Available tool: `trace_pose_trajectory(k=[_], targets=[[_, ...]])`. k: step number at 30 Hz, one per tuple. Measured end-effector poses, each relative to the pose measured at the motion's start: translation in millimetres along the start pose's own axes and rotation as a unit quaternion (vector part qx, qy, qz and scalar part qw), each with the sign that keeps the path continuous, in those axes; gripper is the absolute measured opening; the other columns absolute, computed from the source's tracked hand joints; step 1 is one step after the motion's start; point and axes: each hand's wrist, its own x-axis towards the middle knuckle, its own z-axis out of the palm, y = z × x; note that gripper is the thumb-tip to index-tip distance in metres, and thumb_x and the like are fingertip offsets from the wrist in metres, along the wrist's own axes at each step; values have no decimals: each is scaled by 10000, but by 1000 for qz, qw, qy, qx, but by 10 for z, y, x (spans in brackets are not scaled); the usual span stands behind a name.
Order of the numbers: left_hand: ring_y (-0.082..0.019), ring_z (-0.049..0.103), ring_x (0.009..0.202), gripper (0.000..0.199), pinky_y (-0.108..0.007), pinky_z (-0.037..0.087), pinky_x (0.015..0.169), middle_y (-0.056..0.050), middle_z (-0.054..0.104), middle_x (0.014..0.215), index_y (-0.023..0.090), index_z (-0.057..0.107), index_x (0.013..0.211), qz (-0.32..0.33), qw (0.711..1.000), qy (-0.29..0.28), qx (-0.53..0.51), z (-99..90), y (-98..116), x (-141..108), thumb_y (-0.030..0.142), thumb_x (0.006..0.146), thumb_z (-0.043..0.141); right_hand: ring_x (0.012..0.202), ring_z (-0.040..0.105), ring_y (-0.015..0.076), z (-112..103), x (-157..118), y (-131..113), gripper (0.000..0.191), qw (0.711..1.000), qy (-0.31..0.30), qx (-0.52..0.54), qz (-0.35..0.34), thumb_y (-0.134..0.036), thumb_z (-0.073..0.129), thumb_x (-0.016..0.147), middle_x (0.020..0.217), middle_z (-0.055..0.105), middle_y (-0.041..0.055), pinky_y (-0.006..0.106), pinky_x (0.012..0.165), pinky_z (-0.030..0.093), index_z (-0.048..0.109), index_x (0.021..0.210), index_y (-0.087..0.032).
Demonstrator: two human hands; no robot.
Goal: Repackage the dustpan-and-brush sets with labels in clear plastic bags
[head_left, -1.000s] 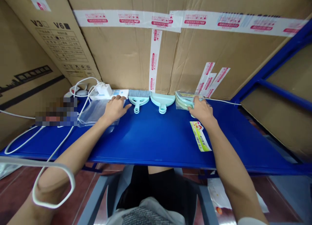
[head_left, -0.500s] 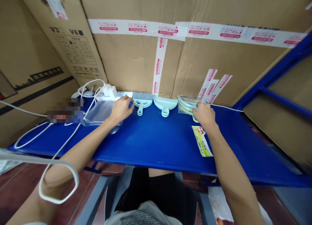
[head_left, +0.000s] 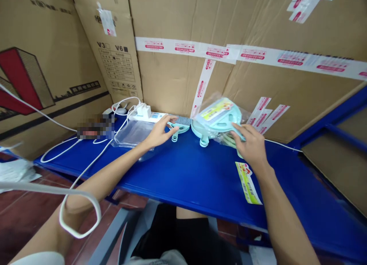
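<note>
My right hand (head_left: 252, 144) grips the handle of a mint-green dustpan-and-brush set (head_left: 226, 119) in a clear bag with a yellow-green label, held up off the table. Below it lies a pale green set (head_left: 229, 140), partly hidden. My left hand (head_left: 160, 133) is open, fingers apart, beside a mint-green hand brush (head_left: 182, 128) with grey bristles; whether a fingertip touches it I cannot tell. Between the hands sit stacked mint-green dustpans (head_left: 200, 133), partly behind the bagged set. Clear plastic bags (head_left: 133, 134) lie left of my left hand.
A yellow-green label card (head_left: 248, 184) lies on the blue table (head_left: 186, 181) near my right forearm. White cables (head_left: 94, 158) run across the left side to a power strip (head_left: 156, 116). Cardboard (head_left: 172, 81) walls the back; a blue metal frame (head_left: 332, 119) rises at right.
My right hand has lifted the bagged mint-green set off the pile at the right and tilted it leftward. My left hand has spread its fingers. The camera view has shifted left.
</note>
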Motion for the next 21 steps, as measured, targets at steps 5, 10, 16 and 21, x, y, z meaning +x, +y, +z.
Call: trace_pose_trajectory(k=[5, 10, 16, 21], targets=[[-283, 629, 1269, 554, -343, 569, 901, -134, 625, 1475, 228, 635, 1376, -93, 965, -13, -245, 53, 75, 13, 580, 953, 702, 1043, 692, 286, 259, -80, -311, 304, 979, -31, 135, -146, -277, 613, 1044, 1148, 771, 132, 511, 983, 561, 786, 1290, -234], [-190, 686, 975, 404, -258, 529, 763, -81, 765, 1158, 178, 739, 1064, -204, 920, 0, -335, 89, 28, 5, 500, 845, 850, 1042, 686, 291, 385, -163, -444, 306, 973, -46, 181, -134, -250, 646, 1026, 1179, 770, 108, 556, 980, 555, 781, 1298, -288], [-210, 754, 894, 290, -350, 581, 886, -109, 821, 1022, 153, 818, 975, -270, 865, -116, -407, 58, 53, -18, 373, 803, 896, 1134, 698, 288, 304, -140, -479, 410, 952, -91, 291, -21, -321, 705, 973, 1221, 761, 101, 531, 1042, 532, 692, 1380, -273], [-259, 787, 881, 304, -395, 613, 850, -130, 838, 994, 145, 847, 974, -294, 855, -100, -416, 114, 95, -68, 311, 735, 934, 918, 724, 232, 325, -110, -474, 505, 832, -147, 500, 191, -495, 681, 962, 985, 768, 51, 373, 806, 571, 602, 1401, -256]])
